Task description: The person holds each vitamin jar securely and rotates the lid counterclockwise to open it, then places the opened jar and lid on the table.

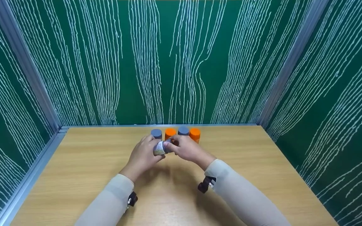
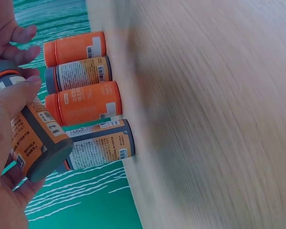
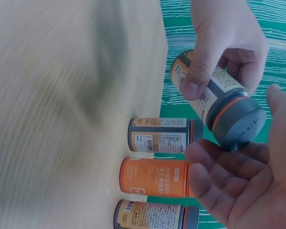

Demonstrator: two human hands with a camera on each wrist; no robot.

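My left hand (image 1: 142, 153) grips a bottle (image 2: 38, 136) with a dark grey cap and an orange-and-grey label. The bottle is tilted and off the table, its cap (image 3: 240, 125) towards my right hand (image 1: 189, 150). In the right wrist view, my right hand's fingers are loosely bent and spread around the cap without closing on it; whether a fingertip touches it I cannot tell. Behind the hands stand more bottles in a row: a grey-capped one (image 1: 156, 133), an orange one (image 1: 170, 132), another grey-capped one (image 1: 183, 130) and another orange one (image 1: 195, 134).
The row stands near the far edge of the wooden table (image 1: 90, 169). Green panels (image 1: 140, 106) with white wavy lines rise behind and at both sides, joined by grey metal posts (image 1: 281, 78). A small dark camera (image 1: 203, 185) sits on the right wrist.
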